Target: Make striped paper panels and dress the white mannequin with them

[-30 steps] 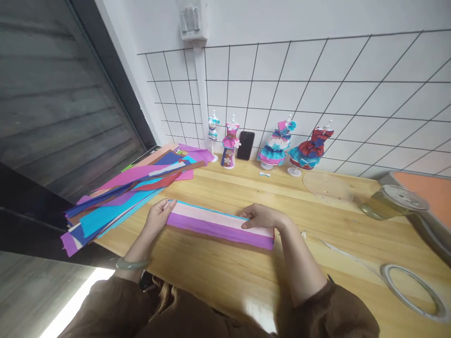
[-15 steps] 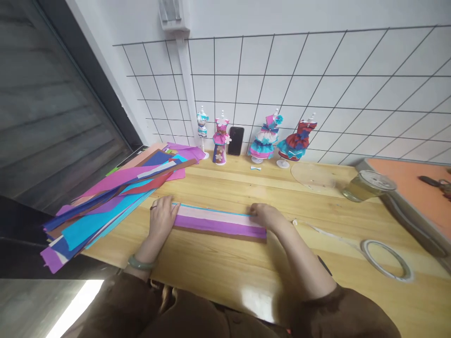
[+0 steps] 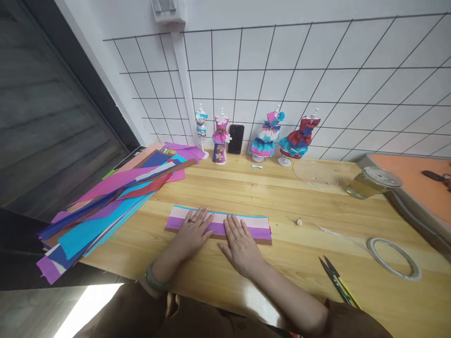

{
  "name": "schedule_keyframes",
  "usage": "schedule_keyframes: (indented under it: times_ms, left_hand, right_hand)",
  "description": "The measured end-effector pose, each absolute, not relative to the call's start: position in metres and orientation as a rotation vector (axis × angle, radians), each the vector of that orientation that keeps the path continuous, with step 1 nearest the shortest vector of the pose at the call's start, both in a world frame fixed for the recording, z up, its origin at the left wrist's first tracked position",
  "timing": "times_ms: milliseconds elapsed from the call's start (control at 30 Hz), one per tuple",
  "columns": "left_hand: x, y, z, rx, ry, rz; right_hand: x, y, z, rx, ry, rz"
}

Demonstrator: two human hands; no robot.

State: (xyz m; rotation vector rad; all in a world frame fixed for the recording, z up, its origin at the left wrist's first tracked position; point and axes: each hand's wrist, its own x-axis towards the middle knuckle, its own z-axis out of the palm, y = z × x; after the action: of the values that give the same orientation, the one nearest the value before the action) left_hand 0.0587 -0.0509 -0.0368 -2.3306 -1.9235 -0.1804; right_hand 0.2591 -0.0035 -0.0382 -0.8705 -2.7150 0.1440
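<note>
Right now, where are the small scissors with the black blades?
In the head view, the small black-bladed scissors lie on the wooden table at the near right, just beyond the right forearm, between the right hand and the clear tape ring.

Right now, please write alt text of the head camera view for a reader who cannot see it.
Both hands, left hand and right hand, press flat on a folded stack of crepe paper strips on a wooden table. A pile of coloured paper lies to the left; four small paper-dressed mannequins and a phone stand by the grid wall.
</note>
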Motion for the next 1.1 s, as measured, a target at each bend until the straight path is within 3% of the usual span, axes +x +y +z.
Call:
schedule_keyframes:
  times_ms: [333, 633, 867, 1100]
  left_hand:
    - [0.028, -0.054, -0.038, -2.229, -2.119, -0.094]
    - [0.023, -0.054, -0.033, -2.179, -2.177, -0.040]
    - [0.020, -0.050, -0.027, -2.202, -2.223, -0.004]
    - [0.057, -0.006, 0.010, -2.377, -2.105, -0.144]
  right_hand:
    - [0.310, 0.013, -0.064, -1.157, -2.496, -0.082]
    - [0.312, 0.003, -0.047, -1.382, -2.424, 0.014]
    - [0.415, -0.014, -0.024, -1.644, -2.172, 0.065]
    - [0.490, -0.044, -0.075, -1.612, -2.147, -0.135]
